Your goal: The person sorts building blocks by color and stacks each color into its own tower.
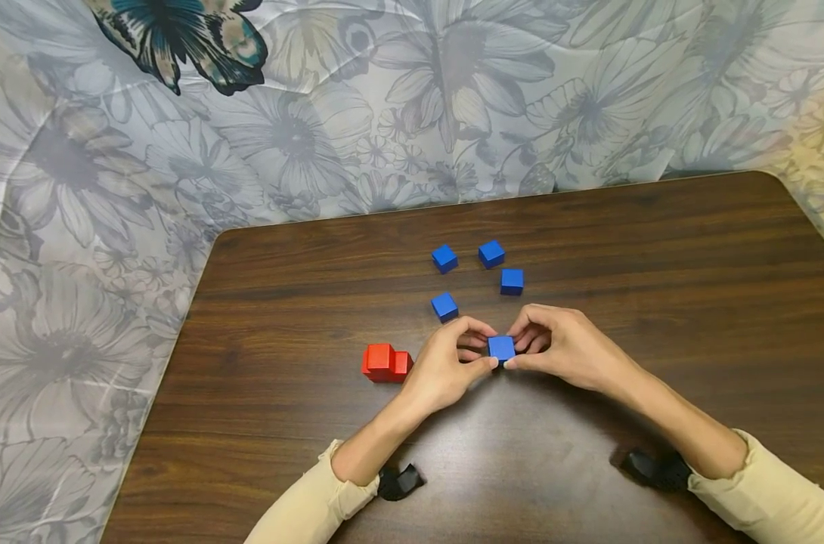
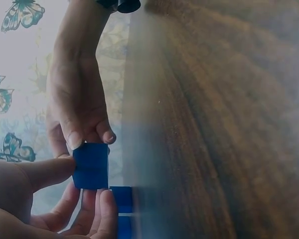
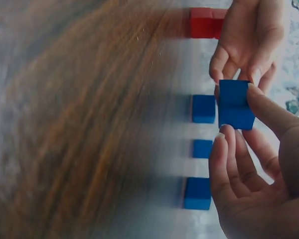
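Note:
Both hands meet at one blue cube (image 1: 501,348), held above the tabletop. My left hand (image 1: 444,364) pinches it from the left with thumb and fingertips. From the other side, my right hand (image 1: 575,347) grips it the same way. In the left wrist view the blue cube (image 2: 91,166) sits between the two thumbs, apart from the table surface. The right wrist view shows the blue cube (image 3: 235,104) with fingertips of both hands on it. Its underside is hidden.
Behind the hands lie loose blue cubes: a near one (image 1: 444,307), a far left one (image 1: 444,258), a far right one (image 1: 491,254) and another (image 1: 512,282). Red blocks (image 1: 380,361) are grouped left of my left hand. The brown table (image 1: 283,423) borders a floral cloth (image 1: 303,136).

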`<state>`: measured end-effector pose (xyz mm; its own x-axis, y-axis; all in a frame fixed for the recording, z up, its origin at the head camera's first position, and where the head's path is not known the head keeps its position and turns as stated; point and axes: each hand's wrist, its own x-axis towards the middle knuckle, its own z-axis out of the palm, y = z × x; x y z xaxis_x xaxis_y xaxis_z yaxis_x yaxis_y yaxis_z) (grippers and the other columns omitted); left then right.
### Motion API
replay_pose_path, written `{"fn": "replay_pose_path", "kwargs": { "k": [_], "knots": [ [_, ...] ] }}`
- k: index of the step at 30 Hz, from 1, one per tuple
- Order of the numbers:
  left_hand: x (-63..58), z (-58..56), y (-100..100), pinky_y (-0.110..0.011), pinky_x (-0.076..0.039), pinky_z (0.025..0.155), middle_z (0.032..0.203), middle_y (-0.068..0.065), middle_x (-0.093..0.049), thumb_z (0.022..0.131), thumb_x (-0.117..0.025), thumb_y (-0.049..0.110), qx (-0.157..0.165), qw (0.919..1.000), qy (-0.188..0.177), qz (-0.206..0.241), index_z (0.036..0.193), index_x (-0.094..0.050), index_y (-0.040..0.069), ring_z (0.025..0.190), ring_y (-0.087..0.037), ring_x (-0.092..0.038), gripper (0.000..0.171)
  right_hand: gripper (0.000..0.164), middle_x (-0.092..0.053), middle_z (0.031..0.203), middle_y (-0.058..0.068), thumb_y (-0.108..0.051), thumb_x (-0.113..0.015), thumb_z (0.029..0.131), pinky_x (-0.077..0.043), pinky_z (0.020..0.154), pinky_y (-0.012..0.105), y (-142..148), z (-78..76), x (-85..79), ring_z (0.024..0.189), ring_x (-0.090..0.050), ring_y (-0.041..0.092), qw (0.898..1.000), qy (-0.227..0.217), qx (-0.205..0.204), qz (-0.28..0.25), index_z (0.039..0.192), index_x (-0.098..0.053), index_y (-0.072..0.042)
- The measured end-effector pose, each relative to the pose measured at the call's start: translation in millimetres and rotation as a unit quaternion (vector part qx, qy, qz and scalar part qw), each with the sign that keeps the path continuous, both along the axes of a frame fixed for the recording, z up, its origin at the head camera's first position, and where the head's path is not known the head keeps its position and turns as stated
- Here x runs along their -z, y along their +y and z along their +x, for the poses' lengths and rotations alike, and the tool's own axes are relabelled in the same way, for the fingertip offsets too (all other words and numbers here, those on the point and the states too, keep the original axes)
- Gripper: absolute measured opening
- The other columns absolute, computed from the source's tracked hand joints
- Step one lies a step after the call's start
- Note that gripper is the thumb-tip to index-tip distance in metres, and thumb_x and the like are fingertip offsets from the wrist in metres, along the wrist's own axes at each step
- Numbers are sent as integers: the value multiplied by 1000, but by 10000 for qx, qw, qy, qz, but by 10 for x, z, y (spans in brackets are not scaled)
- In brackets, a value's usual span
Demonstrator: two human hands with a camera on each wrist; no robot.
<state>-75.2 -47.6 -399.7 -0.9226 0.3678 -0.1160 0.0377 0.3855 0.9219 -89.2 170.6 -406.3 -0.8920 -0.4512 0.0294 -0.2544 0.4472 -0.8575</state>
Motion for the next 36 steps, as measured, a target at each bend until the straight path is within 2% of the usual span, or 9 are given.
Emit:
{"fn": "replay_pose_path", "kwargs": {
  "k": [13,22,30,36],
  "knots": [
    [29,111,-69,-20,-53,83,114,-1,-63,87,-75,1,-116,9999,-32,82,115,-65,11,102,-12,-65,31,28,-71,90,0,-10,-85,79,-59,68,27,-51,44,31,77,-70,10,9991,-249,-270,-230,101,-68,-9],
    [73,156,-92,-23,-54,85,115,-2,-63,86,-75,-1,-259,9996,-7,-66,115,-66,9,104,-16,-64,33,26,-70,85,-1,-9,-86,78,-58,67,26,-128,58,53,74,-70,9,9991,-313,-274,-107,96,-67,-9],
    [95,182,-115,-21,-53,83,117,-4,-62,87,-74,-2,-398,9990,-133,-167,115,-66,9,102,-18,-65,32,26,-69,85,0,-8,-86,77,-58,66,24,-202,55,83,73,-69,7,9993,-221,-299,38,95,-67,-9],
    [97,182,-117,-24,-54,85,115,-5,-62,86,-74,-2,-478,9985,-194,-198,115,-66,9,101,-19,-65,32,26,-69,83,-2,-9,-86,77,-57,66,24,-231,41,89,73,-68,7,9993,-214,-270,164,94,-67,-10]
  ]
}}
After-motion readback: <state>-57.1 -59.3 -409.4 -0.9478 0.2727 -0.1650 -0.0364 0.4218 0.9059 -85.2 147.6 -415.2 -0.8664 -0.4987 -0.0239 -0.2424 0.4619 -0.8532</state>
